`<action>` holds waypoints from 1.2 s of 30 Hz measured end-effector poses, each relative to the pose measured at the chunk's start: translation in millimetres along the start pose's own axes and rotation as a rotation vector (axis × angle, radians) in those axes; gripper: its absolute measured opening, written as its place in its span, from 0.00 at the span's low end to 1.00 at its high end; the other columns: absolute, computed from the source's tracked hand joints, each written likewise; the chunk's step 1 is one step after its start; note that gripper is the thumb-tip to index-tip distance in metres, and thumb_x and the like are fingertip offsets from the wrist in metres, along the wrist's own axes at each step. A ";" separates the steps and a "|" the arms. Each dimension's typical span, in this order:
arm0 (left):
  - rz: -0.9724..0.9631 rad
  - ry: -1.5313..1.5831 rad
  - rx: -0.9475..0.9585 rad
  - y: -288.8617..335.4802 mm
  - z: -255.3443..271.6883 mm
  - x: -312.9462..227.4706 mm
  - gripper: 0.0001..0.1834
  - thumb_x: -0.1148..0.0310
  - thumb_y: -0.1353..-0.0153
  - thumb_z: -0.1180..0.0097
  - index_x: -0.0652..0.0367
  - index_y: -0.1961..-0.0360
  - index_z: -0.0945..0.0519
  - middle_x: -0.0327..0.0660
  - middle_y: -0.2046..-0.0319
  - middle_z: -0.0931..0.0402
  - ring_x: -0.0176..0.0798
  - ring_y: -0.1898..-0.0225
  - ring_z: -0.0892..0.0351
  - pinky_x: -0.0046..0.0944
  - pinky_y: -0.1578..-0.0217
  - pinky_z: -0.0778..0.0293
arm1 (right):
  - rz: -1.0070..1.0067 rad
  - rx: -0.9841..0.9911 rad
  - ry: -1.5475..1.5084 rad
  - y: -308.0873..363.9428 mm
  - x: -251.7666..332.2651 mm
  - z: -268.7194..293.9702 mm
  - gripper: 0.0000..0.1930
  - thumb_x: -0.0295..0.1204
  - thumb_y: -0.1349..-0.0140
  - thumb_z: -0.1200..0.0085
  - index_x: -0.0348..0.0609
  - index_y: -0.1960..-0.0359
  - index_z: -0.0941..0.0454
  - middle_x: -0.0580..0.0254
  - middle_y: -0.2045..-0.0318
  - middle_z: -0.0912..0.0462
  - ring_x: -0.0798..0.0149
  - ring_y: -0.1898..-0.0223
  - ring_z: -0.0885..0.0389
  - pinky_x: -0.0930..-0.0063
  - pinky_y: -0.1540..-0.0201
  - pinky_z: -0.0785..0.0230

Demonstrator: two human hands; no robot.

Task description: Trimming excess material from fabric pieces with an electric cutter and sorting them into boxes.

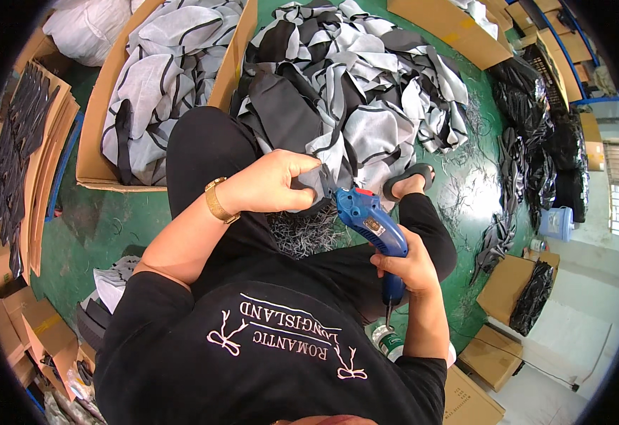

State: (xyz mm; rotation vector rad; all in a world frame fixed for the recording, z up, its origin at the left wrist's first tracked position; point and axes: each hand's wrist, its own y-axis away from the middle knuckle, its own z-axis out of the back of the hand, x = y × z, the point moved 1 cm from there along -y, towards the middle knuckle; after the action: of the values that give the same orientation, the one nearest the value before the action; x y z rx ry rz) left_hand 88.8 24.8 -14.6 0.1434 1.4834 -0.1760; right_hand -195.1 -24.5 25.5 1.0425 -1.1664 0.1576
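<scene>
My right hand (410,263) is wrapped round the handle of blue electric scissors (367,218) with a red button on top. Their cutting head points up and left, right beside my left hand (275,183). Between the thumb and fingers of that left hand is pinched a piece of grey fabric (312,183), and the blades meet its edge. Just beyond lies a large heap of grey and white fabric pieces (380,131) with black strips along them. Thin cut scraps (299,234) cover the floor between my legs.
A cardboard box (95,152) full of similar fabric stands at the left. Flattened cardboard with black strips (22,149) is stacked at far left. Black plastic bags (525,99) line the right side. A bottle (389,341) stands by my right forearm. Green floor (458,248) carries loose threads.
</scene>
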 end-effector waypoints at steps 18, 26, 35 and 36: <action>0.133 0.379 -0.054 4.7 -45.2 18.1 0.11 0.72 0.44 0.43 0.62 0.60 0.24 0.31 0.69 0.24 0.24 0.70 0.28 0.28 0.66 0.31 | 0.273 -0.278 -0.015 -59.3 10.9 -43.7 0.24 0.28 0.57 0.31 0.34 0.57 0.25 0.67 0.69 0.23 0.75 0.69 0.27 0.79 0.63 0.33; 0.299 1.642 0.019 -16.7 -45.1 36.8 0.11 0.63 0.38 0.45 0.56 0.59 0.23 0.37 0.63 0.21 0.34 0.63 0.21 0.33 0.62 0.25 | 0.257 -0.240 -0.064 -42.6 7.5 -34.3 0.24 0.18 0.61 0.38 0.35 0.57 0.25 0.69 0.69 0.24 0.75 0.70 0.28 0.82 0.65 0.35; 0.109 1.064 -0.332 -14.3 -53.0 14.4 0.11 0.69 0.39 0.43 0.58 0.56 0.23 0.36 0.62 0.21 0.31 0.60 0.20 0.33 0.61 0.23 | 0.261 -0.360 -0.046 -40.6 -8.1 -10.4 0.19 0.20 0.55 0.37 0.34 0.59 0.25 0.64 0.67 0.22 0.69 0.67 0.23 0.77 0.61 0.30; 0.095 0.964 -0.391 -14.4 -51.7 16.6 0.11 0.68 0.39 0.42 0.57 0.56 0.23 0.35 0.62 0.21 0.30 0.61 0.21 0.32 0.62 0.24 | 0.266 -0.361 -0.046 -40.5 -9.6 -9.5 0.19 0.20 0.55 0.37 0.34 0.59 0.25 0.64 0.67 0.22 0.69 0.67 0.23 0.77 0.61 0.30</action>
State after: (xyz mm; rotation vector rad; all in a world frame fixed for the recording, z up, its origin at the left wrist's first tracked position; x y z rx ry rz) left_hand 36.8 20.8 -35.3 -0.0333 2.4290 0.3122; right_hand -168.9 -36.0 -6.2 0.5754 -1.3153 0.1258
